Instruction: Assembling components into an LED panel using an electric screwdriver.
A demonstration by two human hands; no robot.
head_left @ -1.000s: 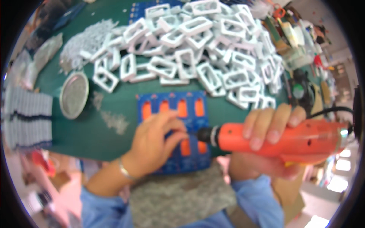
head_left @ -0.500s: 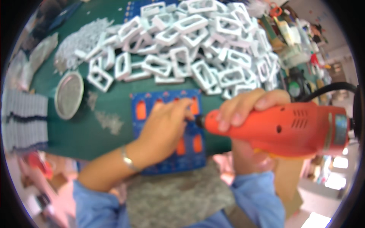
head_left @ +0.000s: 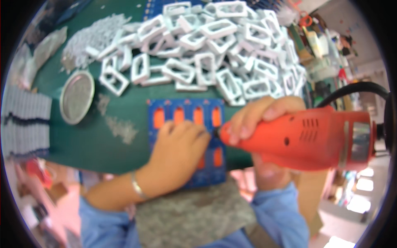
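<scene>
A blue slotted tray (head_left: pixel 187 108) with orange-red pieces (head_left: pixel 198 116) in its openings lies on the green table before me. My left hand (head_left: pixel 178 153) rests over the middle of it, fingers curled down and close together. Whatever is under those fingertips is hidden. From the right, my right hand (head_left: pixel 264 118) is wrapped round the front of a red corded electric screwdriver (head_left: pixel 314 138). Its dark tip (head_left: pixel 216 132) points left at the tray's right side, just beside my left fingers. Whether the tip touches anything cannot be made out.
Behind the tray stands a large heap of white rectangular frames (head_left: pixel 206 68), with small pale pieces (head_left: pixel 97 37) piled at its left. A round metal dish (head_left: pixel 77 97) and white stacks (head_left: pixel 27 126) stand left. A black cable (head_left: pixel 355 87) arches at the right.
My left fingers have drawn back toward me from the tray's upper right and curled in, baring the far row of orange-red pieces. The screwdriver has shifted slightly left. The view has moved a little.
</scene>
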